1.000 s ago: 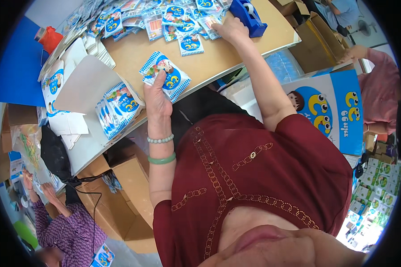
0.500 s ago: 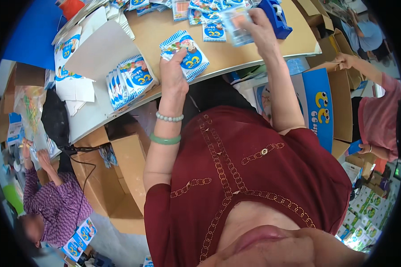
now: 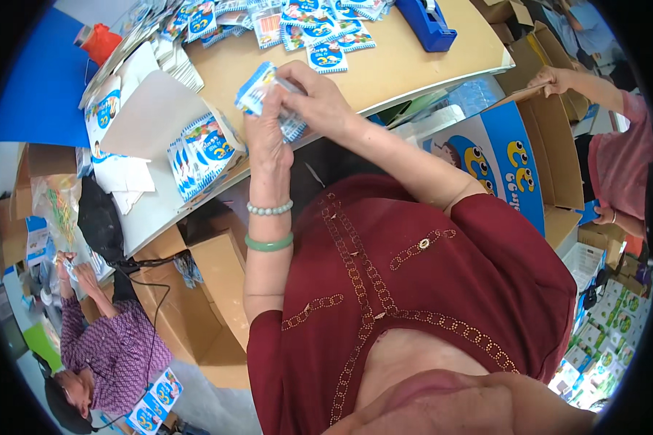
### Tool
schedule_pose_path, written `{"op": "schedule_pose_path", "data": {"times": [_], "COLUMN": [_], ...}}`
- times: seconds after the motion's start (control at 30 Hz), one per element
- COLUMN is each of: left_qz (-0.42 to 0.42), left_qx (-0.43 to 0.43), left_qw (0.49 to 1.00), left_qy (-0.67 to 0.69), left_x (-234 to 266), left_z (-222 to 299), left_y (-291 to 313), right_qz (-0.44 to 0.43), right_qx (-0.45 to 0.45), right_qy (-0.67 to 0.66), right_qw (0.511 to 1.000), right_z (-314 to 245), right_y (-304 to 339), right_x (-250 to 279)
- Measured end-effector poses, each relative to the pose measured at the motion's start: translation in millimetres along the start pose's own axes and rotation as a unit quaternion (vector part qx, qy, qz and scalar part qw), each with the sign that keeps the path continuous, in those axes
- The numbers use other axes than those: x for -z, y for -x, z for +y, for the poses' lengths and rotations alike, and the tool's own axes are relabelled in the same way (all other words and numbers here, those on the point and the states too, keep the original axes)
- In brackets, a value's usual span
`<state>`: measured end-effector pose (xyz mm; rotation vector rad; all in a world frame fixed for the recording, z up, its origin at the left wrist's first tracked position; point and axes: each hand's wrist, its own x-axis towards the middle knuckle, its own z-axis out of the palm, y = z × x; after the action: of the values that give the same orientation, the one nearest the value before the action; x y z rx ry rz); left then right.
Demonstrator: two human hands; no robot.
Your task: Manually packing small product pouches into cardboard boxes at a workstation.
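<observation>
Over the table's near edge, my left hand (image 3: 266, 129) grips a small stack of blue and white printed packets (image 3: 251, 91). My right hand (image 3: 316, 99) has its fingers curled against the same packets from the right, touching my left fingers; its fingertips are partly hidden. Just left of my left hand stands an open white carton (image 3: 150, 109) with its flap raised. Several similar packets (image 3: 203, 148) stand in a row inside it. Beyond my hands, a loose pile of packets (image 3: 319, 30) lies on the tan tabletop (image 3: 403, 76).
A blue tape dispenser (image 3: 432, 32) sits at the table's far right. Flattened cartons (image 3: 170, 65) are stacked at the left. Cardboard boxes (image 3: 214, 319) stand below the table, and a large blue printed box (image 3: 511, 163) at right. Co-workers (image 3: 116, 348) are on both sides.
My right hand has come left from near the tape dispenser, bringing a packet to the ones in my left hand. Both hands now meet around the stack. The view has shifted slightly.
</observation>
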<state>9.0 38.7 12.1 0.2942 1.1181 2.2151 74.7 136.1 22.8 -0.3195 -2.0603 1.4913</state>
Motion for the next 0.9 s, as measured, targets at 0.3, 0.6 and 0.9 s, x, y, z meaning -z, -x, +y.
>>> {"op": "schedule_pose_path", "data": {"times": [0.3, 0.6, 0.9], "left_qz": [0.088, 0.085, 0.038], "left_qx": [0.055, 0.068, 0.149], "left_qw": [0.993, 0.993, 0.984], "left_qy": [0.051, 0.045, 0.09], "left_x": [9.7, 16.8, 25.2], "left_z": [3.9, 9.8, 12.2], "left_y": [-2.0, 4.8, -12.4], "right_qz": [-0.012, 0.009, 0.204], "right_qx": [0.081, -0.017, -0.092], "right_qy": [0.593, 0.514, 0.432], "right_qw": [0.801, 0.858, 0.873], "right_z": [36.4, -4.9, 77.4], "right_y": [-30.4, -70.9, -156.3], "right_x": [51.8, 63.8, 58.5]}}
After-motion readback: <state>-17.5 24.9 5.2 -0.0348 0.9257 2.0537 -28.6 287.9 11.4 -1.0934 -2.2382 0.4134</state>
